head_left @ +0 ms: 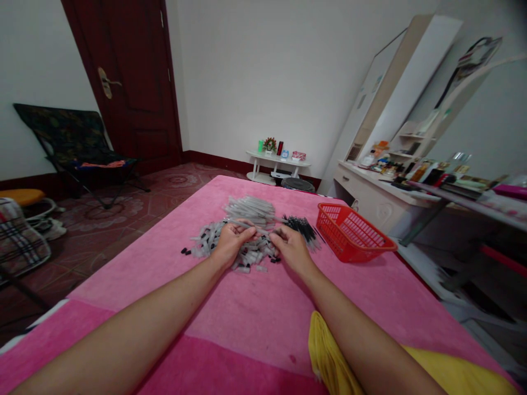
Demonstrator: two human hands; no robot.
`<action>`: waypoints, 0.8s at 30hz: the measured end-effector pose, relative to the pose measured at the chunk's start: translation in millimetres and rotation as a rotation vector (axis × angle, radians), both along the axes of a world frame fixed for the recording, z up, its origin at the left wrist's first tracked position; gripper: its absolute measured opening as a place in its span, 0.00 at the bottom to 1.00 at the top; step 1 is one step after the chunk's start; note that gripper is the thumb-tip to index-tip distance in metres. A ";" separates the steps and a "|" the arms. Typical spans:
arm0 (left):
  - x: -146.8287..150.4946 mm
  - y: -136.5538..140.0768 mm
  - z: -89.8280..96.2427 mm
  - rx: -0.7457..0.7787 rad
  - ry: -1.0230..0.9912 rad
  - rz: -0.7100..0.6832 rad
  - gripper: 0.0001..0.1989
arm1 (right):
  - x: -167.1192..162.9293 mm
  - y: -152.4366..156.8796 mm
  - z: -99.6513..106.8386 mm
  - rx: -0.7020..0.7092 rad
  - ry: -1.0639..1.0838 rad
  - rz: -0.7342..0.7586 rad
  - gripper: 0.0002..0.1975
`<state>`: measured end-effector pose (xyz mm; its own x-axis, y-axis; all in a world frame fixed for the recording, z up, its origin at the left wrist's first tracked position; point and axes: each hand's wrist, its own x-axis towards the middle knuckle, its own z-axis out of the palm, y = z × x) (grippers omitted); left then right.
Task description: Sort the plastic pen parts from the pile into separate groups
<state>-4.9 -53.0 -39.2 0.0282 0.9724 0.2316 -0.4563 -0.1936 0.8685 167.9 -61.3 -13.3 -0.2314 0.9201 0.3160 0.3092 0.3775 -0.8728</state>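
Observation:
My left hand (233,241) is closed in a pinch on a slim translucent pen barrel (247,224) that points toward my right hand. My right hand (291,247) also has its fingers pinched, close to the barrel's far end; what sits between them is too small to make out. Beneath and around both hands lies a loose heap of clear pen caps (252,255) mixed with small black plugs (186,251). Behind it is a stack of pale pen barrels (249,207). Beyond my right hand lies a bundle of thin, dark-ended pen parts (302,226).
A red plastic basket (356,233) stands to the right on the pink tablecloth (247,323). Yellow cloth (329,351) lies beneath my right forearm. Past the table are a low white stand (261,164), a cluttered dresser (379,186) and a folding chair (82,142).

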 end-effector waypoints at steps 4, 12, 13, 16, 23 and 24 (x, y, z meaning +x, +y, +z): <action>-0.6 -0.1 -0.6 0.012 0.015 -0.008 0.21 | 0.0 1.3 -2.4 -0.033 -0.028 0.019 0.17; -0.8 0.4 -1.8 0.028 0.025 -0.005 0.20 | -1.8 -1.1 -1.4 -0.047 -0.009 0.019 0.16; -1.0 0.3 -1.8 0.025 0.026 -0.006 0.20 | -1.7 -1.1 -1.6 -0.032 -0.004 0.010 0.16; -0.9 -0.5 -1.2 0.022 0.034 -0.020 0.20 | -1.6 -0.4 -3.2 -0.037 0.021 0.015 0.18; 1.4 -4.9 10.5 0.183 0.163 0.037 0.14 | 5.4 7.1 -1.9 -0.242 0.102 0.075 0.25; 0.8 -5.5 12.2 0.229 0.190 0.079 0.12 | 8.8 9.6 -0.8 -0.221 0.072 0.052 0.25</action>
<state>-4.0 -58.6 -27.1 0.0186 0.8966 0.4426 -0.2655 -0.4223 0.8667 176.8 -51.7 -14.1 -0.2641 0.9562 0.1259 0.2285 0.1888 -0.9551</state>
